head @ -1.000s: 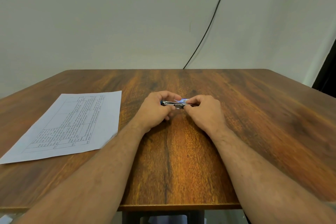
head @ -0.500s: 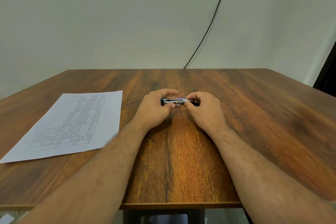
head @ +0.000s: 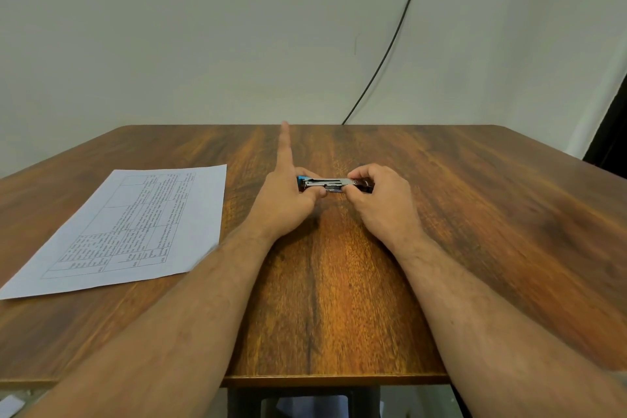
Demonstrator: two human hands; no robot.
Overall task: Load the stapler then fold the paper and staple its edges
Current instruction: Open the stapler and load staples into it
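A small blue and metal stapler (head: pixel 328 184) lies across the middle of the wooden table (head: pixel 475 214). My left hand (head: pixel 283 204) holds its left end between thumb and lower fingers, with the index finger stretched straight out away from me. My right hand (head: pixel 383 200) pinches the stapler's right end, fingers curled over it. The metal staple channel faces up between the two hands. A printed sheet of paper (head: pixel 125 231) lies flat to the left, clear of both hands.
A black cable (head: pixel 390 51) runs down the pale wall to the table's far edge. The table's near edge (head: pixel 332 380) is below my forearms. A dark opening shows at the far right.
My left index finger has lifted off the stapler and now points straight out. The stapler's metal top is more exposed between the hands. The paper has not moved.
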